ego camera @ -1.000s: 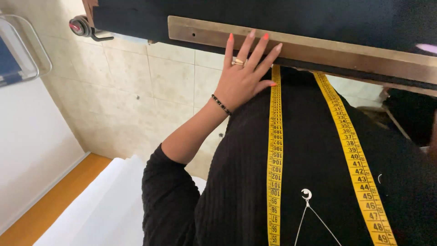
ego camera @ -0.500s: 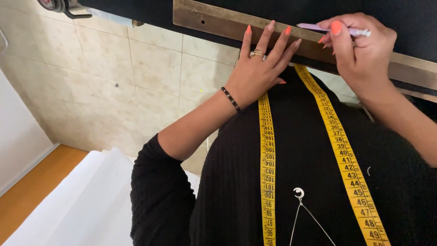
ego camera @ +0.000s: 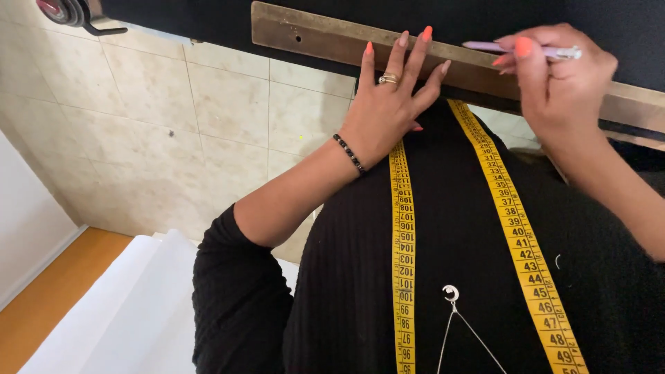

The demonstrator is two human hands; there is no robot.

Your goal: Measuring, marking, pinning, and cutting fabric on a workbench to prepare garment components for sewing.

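Note:
My left hand point(ego camera: 391, 104) lies flat with fingers spread on a long wooden ruler point(ego camera: 312, 34) that rests on black fabric point(ego camera: 208, 17) at the top of the view. It wears a ring and a dark bead bracelet. My right hand point(ego camera: 557, 79) grips a pale lilac pen point(ego camera: 485, 46) with its tip at the ruler's upper edge, just right of the left hand. A yellow measuring tape point(ego camera: 402, 249) hangs down over my black ribbed top in two strands.
Beige floor tiles point(ego camera: 173, 131) lie below at left, with an orange floor strip point(ego camera: 41, 305) and a white sheet point(ego camera: 118, 318) at bottom left. A round black and red tool point(ego camera: 69, 12) sits at the top left. A small silver pendant point(ego camera: 451, 294) hangs on my chest.
My right hand came into view holding the pen and settled at the ruler's edge. The left hand stayed pressed on the ruler while the view shifted.

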